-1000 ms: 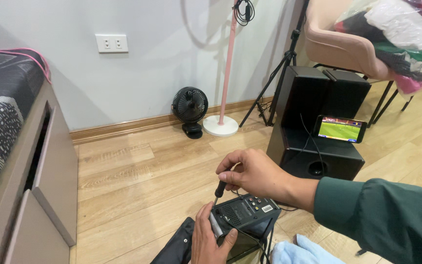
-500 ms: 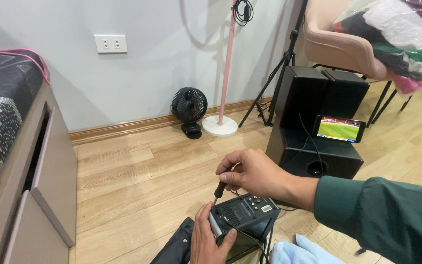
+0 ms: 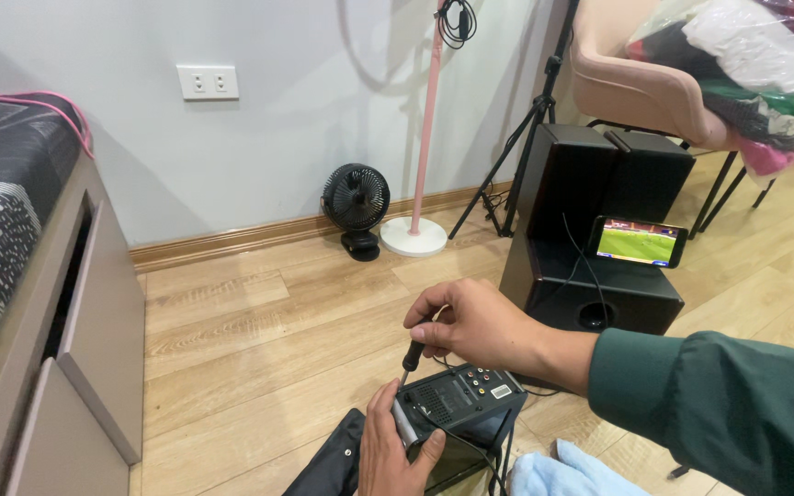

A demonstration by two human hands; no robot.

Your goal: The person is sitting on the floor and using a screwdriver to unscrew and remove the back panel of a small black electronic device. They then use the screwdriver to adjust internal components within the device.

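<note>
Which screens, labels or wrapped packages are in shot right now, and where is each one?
Phone screen: leaning on the black speaker, wide rectangle, lit green.
Label: small pale rectangle on the back of the black box that the left hand holds and the right hand works on with a screwdriver.
Plastic bag: on the pink chair, clear, stuffed with mixed-colour clothes.

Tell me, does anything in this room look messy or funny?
Yes. A loose heap of clothes is piled on the pink chair, spilling over its edge. A phone with a lit screen leans on the black speaker box on the floor.
</note>
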